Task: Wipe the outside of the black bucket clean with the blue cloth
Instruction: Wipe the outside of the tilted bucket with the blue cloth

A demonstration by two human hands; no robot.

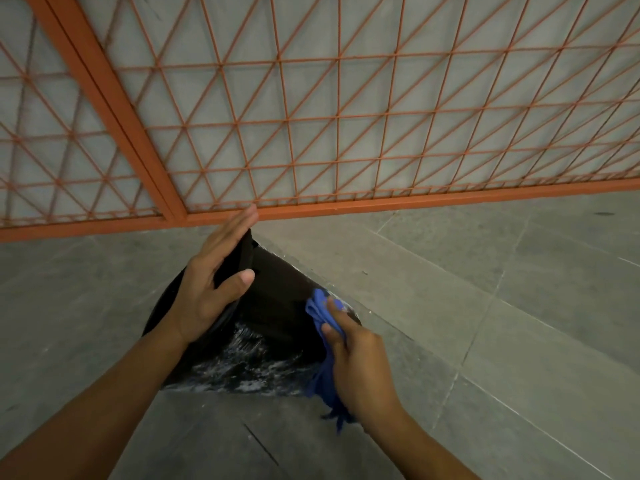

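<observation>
The black bucket [273,306] lies tilted on the grey floor, its side facing me with whitish smears on its lower part. My left hand [211,282] holds its rim at the upper left: the fingers lie straight along the outside and the thumb wraps over the edge. My right hand [360,362] grips the bunched blue cloth [320,313] and presses its upper end against the bucket's right side. The cloth's loose end hangs below my fist.
An orange metal mesh gate [311,133] stands right behind the bucket, its bottom bar [415,200] close to my left fingertips. Grey floor tiles [502,306] stretch to the right and in front.
</observation>
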